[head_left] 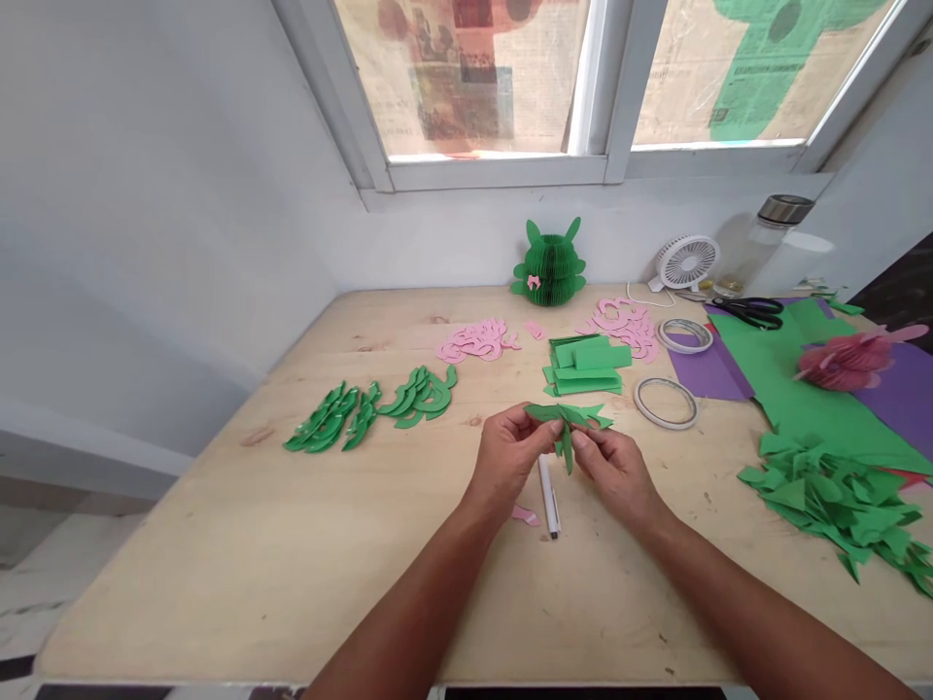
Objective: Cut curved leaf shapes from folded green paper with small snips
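From where I stand I count two tape rolls (666, 425), one white pen (549, 498), one pair of scissors (750, 311), one small fan (687, 261) and two pink paper piles (477, 340). The left hand (506, 452) and right hand (616, 467) both pinch one green cutout (543, 412) over the tabletop (328, 544), near the pen's far end. It's thin, with pointed tips and a narrow piece hanging down.

Left hand (510, 452) and right hand (618, 472) are both pinching cut green paper (560, 418) over a wooden tabletop (240, 544). White pen (548, 498) lying just below, folded green sheets (587, 367) right behind, heap of green scraps (838, 501) off to the right, honeycomb paper critter (550, 270) by the wall (444, 238).
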Tool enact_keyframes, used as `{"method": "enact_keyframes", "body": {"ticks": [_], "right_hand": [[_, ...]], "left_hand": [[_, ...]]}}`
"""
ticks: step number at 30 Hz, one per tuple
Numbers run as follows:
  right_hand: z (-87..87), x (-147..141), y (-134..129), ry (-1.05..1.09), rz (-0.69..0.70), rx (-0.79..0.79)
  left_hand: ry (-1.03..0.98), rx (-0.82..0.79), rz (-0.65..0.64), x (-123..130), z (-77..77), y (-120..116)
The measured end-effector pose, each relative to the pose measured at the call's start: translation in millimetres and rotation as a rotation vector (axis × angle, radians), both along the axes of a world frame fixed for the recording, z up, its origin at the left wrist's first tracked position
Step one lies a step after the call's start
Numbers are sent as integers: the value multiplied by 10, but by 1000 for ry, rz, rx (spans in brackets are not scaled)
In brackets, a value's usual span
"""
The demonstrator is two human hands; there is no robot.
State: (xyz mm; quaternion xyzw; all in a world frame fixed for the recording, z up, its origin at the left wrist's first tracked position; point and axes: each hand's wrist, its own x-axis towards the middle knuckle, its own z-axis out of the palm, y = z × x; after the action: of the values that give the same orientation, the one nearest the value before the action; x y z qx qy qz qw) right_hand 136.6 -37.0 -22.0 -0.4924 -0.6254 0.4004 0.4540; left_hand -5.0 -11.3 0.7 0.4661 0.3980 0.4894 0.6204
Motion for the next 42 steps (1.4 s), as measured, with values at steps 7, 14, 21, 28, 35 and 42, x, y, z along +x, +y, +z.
{"method": "enact_keyframes", "body": {"ticks": [7, 14, 21, 28, 35, 42], "right_hand": [[5, -12, -3, 71, -3, -58], [-35, -24, 7, 211, 0, -123], [-66, -20, 8, 253, 42, -145], [-80, 4, 7, 254, 74, -141], [-82, 4, 18, 222, 41, -125], [-88, 8, 16, 268, 53, -123]], "left_hand": [[7, 8, 64, 41, 17, -49], [66, 40, 111, 65, 16, -70], [61, 60, 108, 76, -84, -54], [12, 5, 108, 93, -55, -63], [33, 9, 104, 92, -28, -73], [-15, -5, 102, 105, 12, -86]]}}
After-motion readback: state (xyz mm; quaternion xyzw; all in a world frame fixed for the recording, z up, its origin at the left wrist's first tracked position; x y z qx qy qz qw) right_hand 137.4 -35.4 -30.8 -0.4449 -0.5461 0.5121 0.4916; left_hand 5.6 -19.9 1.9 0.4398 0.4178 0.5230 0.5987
